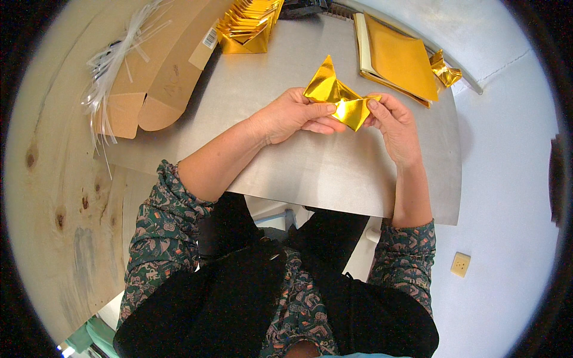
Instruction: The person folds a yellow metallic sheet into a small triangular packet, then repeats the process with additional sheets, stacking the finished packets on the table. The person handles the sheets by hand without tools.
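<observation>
Between my two hands, above the grey metal tabletop (286, 173), is a partly folded piece of shiny gold paper (325, 83). One pointed flap of it stands up at the left, and a second point hangs down near the middle. My left hand (295, 116) is closed on the paper's left part, its thumb laid across the front and its fingers behind. At the right end, my right hand (391, 116) pinches a corner between thumb and fingers. The fingers behind the paper are partly hidden.
Folded gold paper pieces (248, 27) stand nested in a row at the back. At the back right lies a stack of gold sheets (397, 56), with a crumpled gold piece (444, 68) beside it. A cardboard box (173, 71) and clear plastic strips (110, 77) are at the left.
</observation>
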A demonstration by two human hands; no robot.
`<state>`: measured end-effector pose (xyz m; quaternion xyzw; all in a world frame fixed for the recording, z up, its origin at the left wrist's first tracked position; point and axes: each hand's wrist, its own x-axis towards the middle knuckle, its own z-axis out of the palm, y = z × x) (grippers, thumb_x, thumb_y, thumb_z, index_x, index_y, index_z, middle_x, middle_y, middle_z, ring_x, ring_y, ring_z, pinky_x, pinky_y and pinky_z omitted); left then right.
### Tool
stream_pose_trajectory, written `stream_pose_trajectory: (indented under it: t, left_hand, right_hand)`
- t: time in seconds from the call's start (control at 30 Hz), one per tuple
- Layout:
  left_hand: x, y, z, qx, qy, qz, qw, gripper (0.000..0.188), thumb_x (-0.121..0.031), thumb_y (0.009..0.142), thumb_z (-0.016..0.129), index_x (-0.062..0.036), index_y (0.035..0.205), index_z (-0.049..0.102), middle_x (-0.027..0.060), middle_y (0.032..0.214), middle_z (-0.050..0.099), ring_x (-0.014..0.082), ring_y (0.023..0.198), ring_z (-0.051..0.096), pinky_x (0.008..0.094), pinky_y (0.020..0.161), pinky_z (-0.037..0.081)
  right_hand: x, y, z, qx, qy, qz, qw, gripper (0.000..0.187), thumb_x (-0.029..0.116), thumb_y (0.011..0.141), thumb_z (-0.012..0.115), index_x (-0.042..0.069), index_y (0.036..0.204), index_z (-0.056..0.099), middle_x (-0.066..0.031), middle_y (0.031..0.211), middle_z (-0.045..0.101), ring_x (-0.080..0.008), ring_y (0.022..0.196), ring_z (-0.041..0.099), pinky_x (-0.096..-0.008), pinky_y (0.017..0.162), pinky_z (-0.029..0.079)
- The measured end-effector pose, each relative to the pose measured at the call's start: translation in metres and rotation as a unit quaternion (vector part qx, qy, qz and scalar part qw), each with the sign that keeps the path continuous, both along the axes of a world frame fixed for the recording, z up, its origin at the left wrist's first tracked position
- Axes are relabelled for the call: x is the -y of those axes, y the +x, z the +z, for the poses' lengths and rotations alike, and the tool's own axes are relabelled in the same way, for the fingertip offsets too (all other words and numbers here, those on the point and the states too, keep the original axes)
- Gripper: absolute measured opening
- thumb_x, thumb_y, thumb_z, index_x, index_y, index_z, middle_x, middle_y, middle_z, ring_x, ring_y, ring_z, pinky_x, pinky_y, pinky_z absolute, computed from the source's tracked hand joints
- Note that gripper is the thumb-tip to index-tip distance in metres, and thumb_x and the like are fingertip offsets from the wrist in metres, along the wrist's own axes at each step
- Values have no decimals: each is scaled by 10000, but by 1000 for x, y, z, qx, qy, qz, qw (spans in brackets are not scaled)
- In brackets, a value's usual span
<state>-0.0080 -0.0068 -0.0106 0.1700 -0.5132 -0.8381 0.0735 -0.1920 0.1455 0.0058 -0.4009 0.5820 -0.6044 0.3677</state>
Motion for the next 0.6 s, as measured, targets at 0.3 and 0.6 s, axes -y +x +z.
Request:
stream_pose_trajectory:
  t: [0.3, 0.6]
  left_hand:
    - [-1, 0, -1, -18, -10, -9, 1000, 339, -175, 987, 604, 26, 1258, 578, 140, 1086, 702, 200, 932, 723, 271, 783, 608]
    - [1, -1, -2, -26, 3, -23, 999, 333, -193, 986, 608, 21, 1239, 571, 161, 1066, 700, 206, 921, 729, 248, 767, 615]
  right_hand:
    - [2, 0, -2, 4, -9, -9, 1000, 166, 195, 984, 603, 44, 960, 669, 6, 854, 647, -73, 764, 582, -229, 721, 484]
    - [2, 0, -4, 71, -46, 5, 996, 152, 176, 995, 575, 62, 920, 642, 5, 854, 637, -86, 774, 570, -252, 737, 474]
